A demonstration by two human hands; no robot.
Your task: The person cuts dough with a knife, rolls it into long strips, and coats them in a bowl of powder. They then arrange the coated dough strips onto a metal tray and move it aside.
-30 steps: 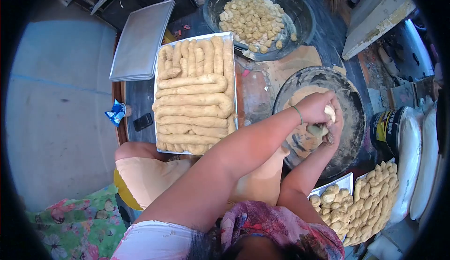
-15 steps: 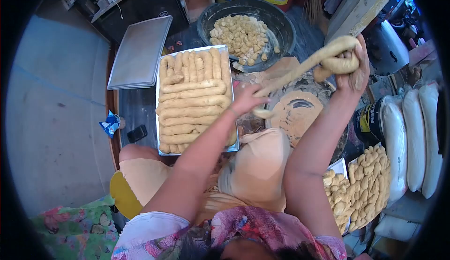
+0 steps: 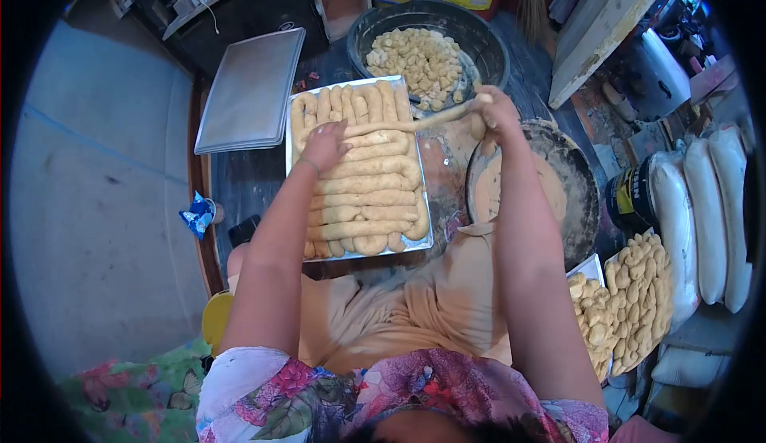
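Note:
A long dough rope [image 3: 419,123] stretches between my two hands, over the upper part of a metal tray [image 3: 427,218]. At its near end my left hand [image 3: 325,146] is closed on the rope, low over the rolls on the tray. Beyond the tray's right edge, my right hand [image 3: 496,116] grips the rope's other end, with more dough hanging below the fingers. Rows of thick dough rolls [image 3: 367,179] fill the tray, upright ones at the far end and crosswise ones nearer me.
A black tub [image 3: 499,52] with floury dough pieces [image 3: 419,60] stands behind the tray. To the right is a round flour-dusted pan [image 3: 586,195]. Stacked flat trays [image 3: 251,88] lie at left. Small shaped dough pieces [image 3: 642,303] sit at lower right, near white sacks [image 3: 678,227].
Both hands have moved left with the dough rope. My left hand went from the tray's right side onto its rolls, and my right hand came down from the far right.

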